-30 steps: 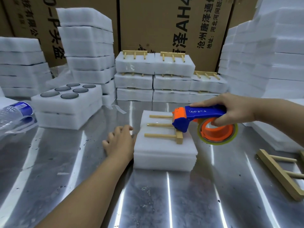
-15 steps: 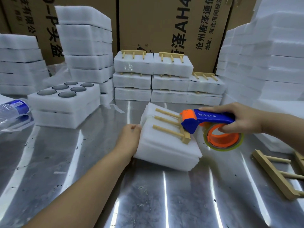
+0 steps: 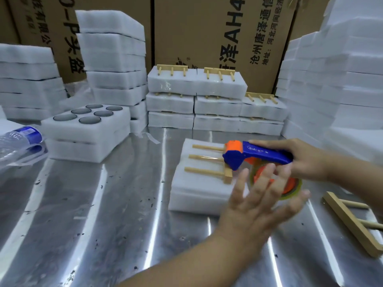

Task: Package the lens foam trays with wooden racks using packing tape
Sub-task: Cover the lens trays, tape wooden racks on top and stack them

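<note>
A white foam tray stack (image 3: pixel 194 189) lies flat on the metal table with a wooden rack (image 3: pixel 209 162) on top, its pegs pointing left. My right hand (image 3: pixel 308 160) grips the blue and orange tape dispenser (image 3: pixel 255 156), whose head sits over the rack's bar at the stack's right side. The roll of clear tape (image 3: pixel 290 187) hangs under it. My left hand (image 3: pixel 261 197) hovers with fingers spread in front of the roll, blurred, holding nothing.
An open foam tray with round lenses (image 3: pixel 87 121) stands at the left, beside a plastic bottle (image 3: pixel 18 137). Taped packages (image 3: pixel 196 83) are stacked at the back; foam piles rise left and right. A loose wooden rack (image 3: pixel 356 222) lies at the right.
The foam stack was tilted up on its edge by my left hand, now it lies flat. My left hand has left its left side and swung over to the right, near the tape roll.
</note>
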